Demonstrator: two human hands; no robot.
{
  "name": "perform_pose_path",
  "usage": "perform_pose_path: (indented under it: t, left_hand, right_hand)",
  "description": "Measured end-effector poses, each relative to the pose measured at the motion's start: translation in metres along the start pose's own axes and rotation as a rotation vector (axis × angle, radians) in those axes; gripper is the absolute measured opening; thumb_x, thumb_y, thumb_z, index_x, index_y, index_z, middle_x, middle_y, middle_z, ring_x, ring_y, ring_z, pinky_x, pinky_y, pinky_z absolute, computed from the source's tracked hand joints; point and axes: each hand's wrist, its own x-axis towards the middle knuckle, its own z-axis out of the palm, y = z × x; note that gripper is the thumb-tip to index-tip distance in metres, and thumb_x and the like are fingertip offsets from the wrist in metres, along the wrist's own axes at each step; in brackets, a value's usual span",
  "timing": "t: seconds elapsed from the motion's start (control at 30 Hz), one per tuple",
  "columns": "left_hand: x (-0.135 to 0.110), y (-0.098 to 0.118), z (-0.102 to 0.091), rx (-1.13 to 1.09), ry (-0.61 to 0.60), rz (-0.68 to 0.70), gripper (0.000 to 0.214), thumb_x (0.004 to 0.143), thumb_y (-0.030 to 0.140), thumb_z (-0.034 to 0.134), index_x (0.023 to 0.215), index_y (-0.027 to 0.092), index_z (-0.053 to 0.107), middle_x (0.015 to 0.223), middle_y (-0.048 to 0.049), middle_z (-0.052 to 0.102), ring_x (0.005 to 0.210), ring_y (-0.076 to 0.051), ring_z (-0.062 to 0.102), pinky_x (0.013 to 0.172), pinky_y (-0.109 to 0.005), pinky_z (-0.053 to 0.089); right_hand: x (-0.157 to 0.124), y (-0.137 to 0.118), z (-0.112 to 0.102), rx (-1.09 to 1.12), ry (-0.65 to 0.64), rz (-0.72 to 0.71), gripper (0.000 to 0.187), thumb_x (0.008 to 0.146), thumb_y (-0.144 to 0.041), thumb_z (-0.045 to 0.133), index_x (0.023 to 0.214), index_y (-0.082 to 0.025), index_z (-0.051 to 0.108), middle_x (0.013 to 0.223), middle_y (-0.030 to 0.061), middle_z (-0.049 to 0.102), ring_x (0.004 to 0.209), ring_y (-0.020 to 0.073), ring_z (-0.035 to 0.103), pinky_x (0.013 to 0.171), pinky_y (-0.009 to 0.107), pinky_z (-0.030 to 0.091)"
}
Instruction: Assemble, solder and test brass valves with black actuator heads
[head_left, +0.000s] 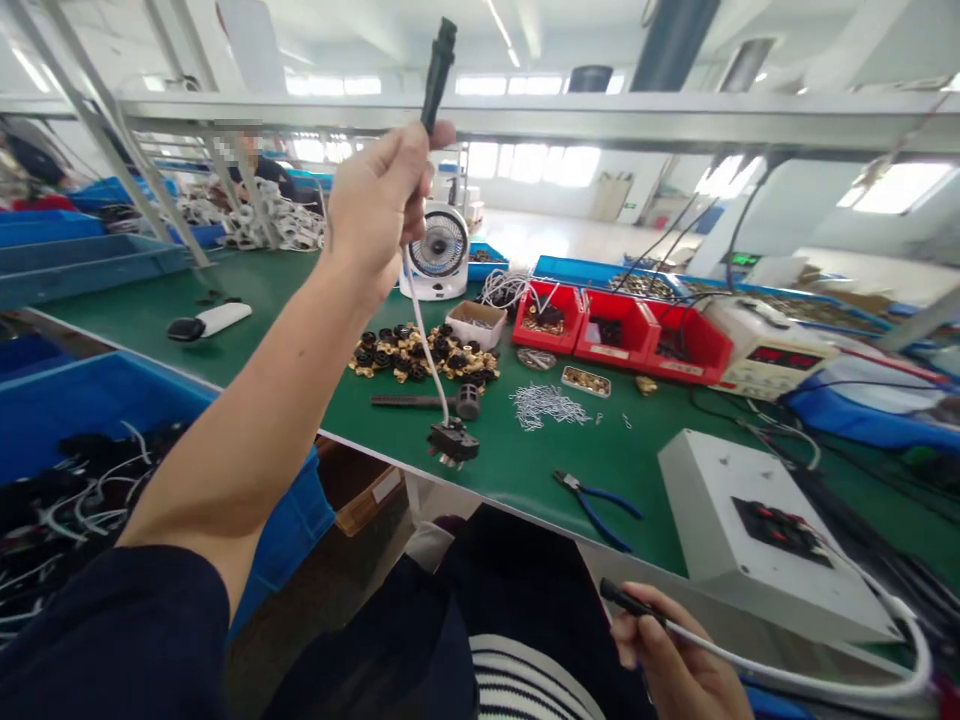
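Setting: green workbench (525, 460) in a bright workshop.
Left hand (379, 195): raised high, closed around a black cable connector (438, 70); long axis near vertical, tip pointing up; white cable (421, 330) hangs below to a black plug (452, 442).
Right hand (675, 660): low, pinching a second black connector (630, 603), pointing left, nearly level.
Nearby: blue-handled pliers (596, 503).

desk fan (439, 250), red bins (622, 325), blue pliers (596, 505)

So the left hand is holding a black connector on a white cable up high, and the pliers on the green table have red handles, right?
Not quite. The head view shows the pliers on the green table with blue handles, not red. The rest holds: the left hand holds the black connector on its white cable up high.
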Motion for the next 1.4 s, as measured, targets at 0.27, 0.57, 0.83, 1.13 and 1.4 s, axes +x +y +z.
perform_pose_path:
  t: [0.27,0.57,0.83,1.13,1.4]
  left_hand:
    - [-0.140,0.024,0.065,0.196,-0.626,0.088,0.019,0.097,0.030,0.054,0.100,0.022,0.071,0.067,0.0028,0.057,0.056,-0.010,0.054,0.052,-0.022,0.043]
    - [-0.260,0.020,0.095,0.267,-0.737,0.229,0.020,0.096,0.018,0.056,0.113,0.014,0.066,0.083,-0.0022,0.069,0.073,-0.012,0.062,0.066,-0.022,0.051]
    - [-0.259,0.029,0.091,0.324,-0.692,0.177,0.016,0.096,0.019,0.057,0.108,0.015,0.067,0.080,0.0000,0.066,0.072,-0.010,0.059,0.066,-0.019,0.049]
    - [-0.258,0.033,0.093,0.310,-0.655,0.208,0.016,0.099,0.020,0.052,0.097,0.013,0.067,0.084,-0.0013,0.069,0.078,-0.009,0.062,0.074,-0.018,0.049]
    - [-0.263,0.031,0.094,0.343,-0.585,0.186,0.007,0.095,0.019,0.059,0.099,0.017,0.064,0.088,-0.0013,0.068,0.081,-0.011,0.062,0.074,-0.020,0.051]
  right_hand:
    - [-0.003,-0.024,-0.010,0.091,0.008,-0.162,0.024,0.082,-0.046,0.075,0.091,-0.024,0.075,0.065,0.0021,0.069,0.056,0.0098,0.060,0.056,0.018,0.050]
    - [-0.019,-0.072,0.002,0.329,0.099,-0.259,0.019,0.085,-0.043,0.073,0.089,-0.024,0.075,0.061,-0.0018,0.061,0.052,0.0050,0.055,0.050,0.012,0.045]
    - [-0.024,-0.069,0.003,0.271,0.113,-0.280,0.020,0.087,-0.043,0.071,0.089,-0.023,0.073,0.065,-0.0008,0.064,0.054,0.0060,0.057,0.050,0.013,0.046]
    - [-0.026,-0.066,0.005,0.232,0.124,-0.260,0.020,0.087,-0.043,0.070,0.091,-0.023,0.072,0.065,-0.0013,0.066,0.053,0.0075,0.056,0.051,0.016,0.047]
    - [-0.026,-0.066,0.006,0.238,0.106,-0.265,0.018,0.088,-0.043,0.069,0.092,-0.026,0.073,0.068,-0.0014,0.068,0.054,0.0081,0.056,0.051,0.018,0.046]
